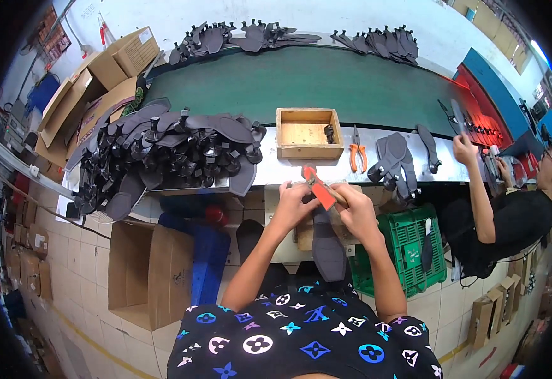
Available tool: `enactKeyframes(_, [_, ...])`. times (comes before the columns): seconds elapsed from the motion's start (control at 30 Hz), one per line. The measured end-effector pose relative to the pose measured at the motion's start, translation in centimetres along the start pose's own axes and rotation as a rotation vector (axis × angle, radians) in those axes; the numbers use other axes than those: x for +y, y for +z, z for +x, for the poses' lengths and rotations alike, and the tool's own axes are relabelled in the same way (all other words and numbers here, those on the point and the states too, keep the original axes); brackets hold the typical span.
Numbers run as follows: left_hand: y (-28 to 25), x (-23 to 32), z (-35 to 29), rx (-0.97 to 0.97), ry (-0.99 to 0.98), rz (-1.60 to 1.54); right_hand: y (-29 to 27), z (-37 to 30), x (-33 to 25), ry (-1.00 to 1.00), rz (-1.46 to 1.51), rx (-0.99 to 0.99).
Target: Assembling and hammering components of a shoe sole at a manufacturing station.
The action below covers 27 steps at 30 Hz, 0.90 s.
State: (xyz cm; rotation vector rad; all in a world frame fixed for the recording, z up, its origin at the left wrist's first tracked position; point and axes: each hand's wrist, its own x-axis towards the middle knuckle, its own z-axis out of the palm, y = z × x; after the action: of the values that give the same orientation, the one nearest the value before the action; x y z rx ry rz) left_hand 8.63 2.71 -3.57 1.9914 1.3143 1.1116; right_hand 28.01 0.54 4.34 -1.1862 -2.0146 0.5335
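Note:
My right hand is wrapped round the wooden handle of a hammer with a red-orange head. The hammer head is over the far end of a dark grey shoe sole, whose broad end points toward me. My left hand is closed at the sole's far end, with thumb and fingertips gripping it; the hammer partly hides the contact. Below the sole is a block on a small work stand. Just beyond my hands is a wooden box with a few small black pieces inside. Orange-handled pliers lie beside it.
Heeled soles form a large pile on the left, with several more right of the pliers. A green conveyor belt runs behind. Cardboard box and green crate flank me. At right, a co-worker reaches toward the belt.

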Motion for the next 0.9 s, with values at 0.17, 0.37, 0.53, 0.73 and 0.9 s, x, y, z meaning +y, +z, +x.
enactKeyframes(0.17, [-0.1, 1.0, 0.3, 0.037, 0.057, 0.016, -0.1, 0.3, -1.2, 0.069, 0.003, -0.061])
enactKeyframes(0.37, [-0.3, 1.2, 1.1, 0.031, -0.067, -0.316, 0.2, -1.4, -0.6, 0.161, 0.020, 0.135])
enactKeyframes(0.53, [-0.9, 1.4, 1.0, -0.053, -0.045, -0.295, -3.7, -4.3, -4.4, 0.374, 0.266, 0.141])
enactKeyframes(0.73, [-0.9, 1.2, 1.4, -0.057, -0.140, -0.454, -3.7, -4.9, -4.4, 0.254, 0.028, -0.084])
enactKeyframes(0.9, [-0.1, 0.7, 0.7, -0.017, -0.141, -0.476, -6.1, -4.9, -8.5, 0.030, 0.121, 0.251])
